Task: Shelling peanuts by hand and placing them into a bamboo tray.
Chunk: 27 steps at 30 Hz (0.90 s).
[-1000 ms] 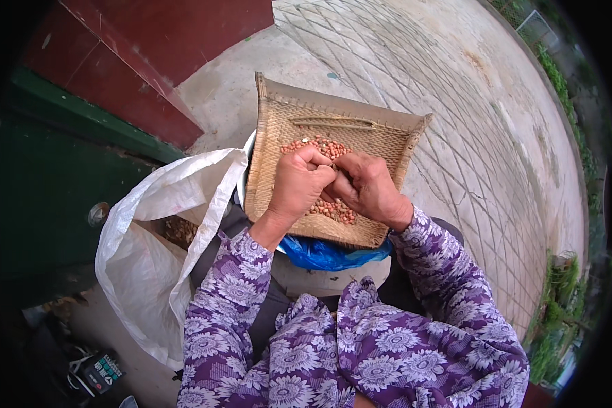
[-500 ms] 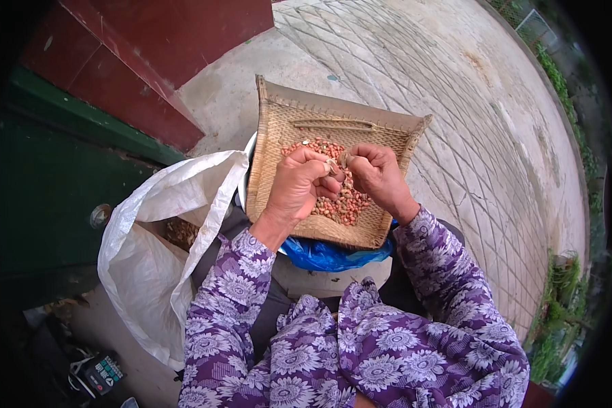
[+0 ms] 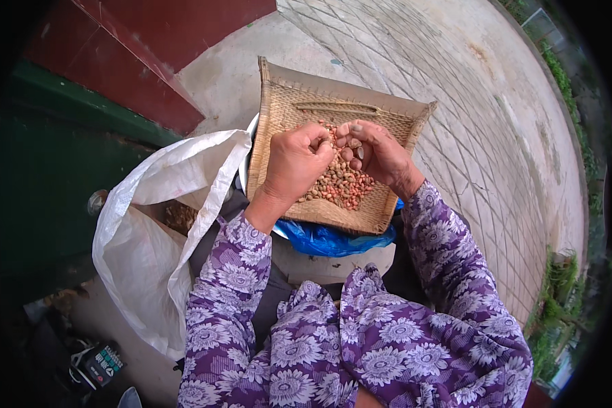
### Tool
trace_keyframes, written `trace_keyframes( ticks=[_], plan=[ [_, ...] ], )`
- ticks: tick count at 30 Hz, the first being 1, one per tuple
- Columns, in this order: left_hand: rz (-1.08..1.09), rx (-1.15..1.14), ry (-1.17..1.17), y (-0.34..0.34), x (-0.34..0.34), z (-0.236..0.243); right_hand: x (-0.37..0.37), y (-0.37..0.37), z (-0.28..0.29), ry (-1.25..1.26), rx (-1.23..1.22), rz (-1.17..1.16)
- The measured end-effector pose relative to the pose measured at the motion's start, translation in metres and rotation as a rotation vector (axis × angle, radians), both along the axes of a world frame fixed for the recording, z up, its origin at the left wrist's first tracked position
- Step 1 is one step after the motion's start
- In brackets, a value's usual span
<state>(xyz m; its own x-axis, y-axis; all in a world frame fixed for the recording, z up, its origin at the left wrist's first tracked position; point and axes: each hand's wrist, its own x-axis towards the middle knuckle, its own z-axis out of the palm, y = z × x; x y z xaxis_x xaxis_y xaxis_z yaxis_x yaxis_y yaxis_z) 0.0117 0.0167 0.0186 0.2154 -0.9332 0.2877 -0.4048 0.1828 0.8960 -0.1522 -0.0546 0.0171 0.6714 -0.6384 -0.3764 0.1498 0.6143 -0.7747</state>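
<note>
My left hand (image 3: 299,160) is closed in a pinch over the woven tray (image 3: 268,129), at a small brownish piece I cannot make out clearly. Close on its right, my right hand (image 3: 375,155) has its fingers curled, the tips turned toward the left hand; what they hold is too small to name. Beneath both lie reddish and tan peanut kernels (image 3: 336,185). A stick-like strip (image 3: 336,107) lies along the tray's back. The tray rests over a white basin (image 3: 245,168) and a blue plastic bag (image 3: 330,239).
An open white woven sack (image 3: 139,251) with brown contents stands at my left, beside a green door (image 3: 61,190) and a red wall (image 3: 129,27). A dark bag (image 3: 88,367) lies lower left. Grooved concrete (image 3: 489,156) extends rightward, with plants (image 3: 557,306) at the far edge.
Both hands have moved slightly upward in the view, as have the tray and sack. The right hand's fingers have loosened and drawn a little apart from the left's pinch.
</note>
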Motion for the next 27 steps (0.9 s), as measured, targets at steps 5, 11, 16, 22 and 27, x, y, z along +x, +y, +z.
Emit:
trace_keyframes(
  ticks=[5,11,16,22,27],
  plan=[
    [-0.087,0.041,0.089,0.001,-0.002,-0.001,0.013,0.003,-0.007,0.09,0.036,0.008],
    [-0.17,0.235,0.456,0.002,0.0,0.01,0.025,-0.003,-0.034,0.011,0.173,0.021],
    [-0.046,0.238,0.848,-0.002,0.022,0.013,0.034,-0.016,-0.069,0.66,-0.582,0.177],
    [-0.055,0.227,0.94,0.002,0.024,0.026,0.015,-0.014,-0.206,1.0,-0.953,0.483],
    [-0.014,0.221,0.987,0.003,0.029,0.028,0.027,-0.005,-0.252,0.966,-1.158,0.171]
  ],
)
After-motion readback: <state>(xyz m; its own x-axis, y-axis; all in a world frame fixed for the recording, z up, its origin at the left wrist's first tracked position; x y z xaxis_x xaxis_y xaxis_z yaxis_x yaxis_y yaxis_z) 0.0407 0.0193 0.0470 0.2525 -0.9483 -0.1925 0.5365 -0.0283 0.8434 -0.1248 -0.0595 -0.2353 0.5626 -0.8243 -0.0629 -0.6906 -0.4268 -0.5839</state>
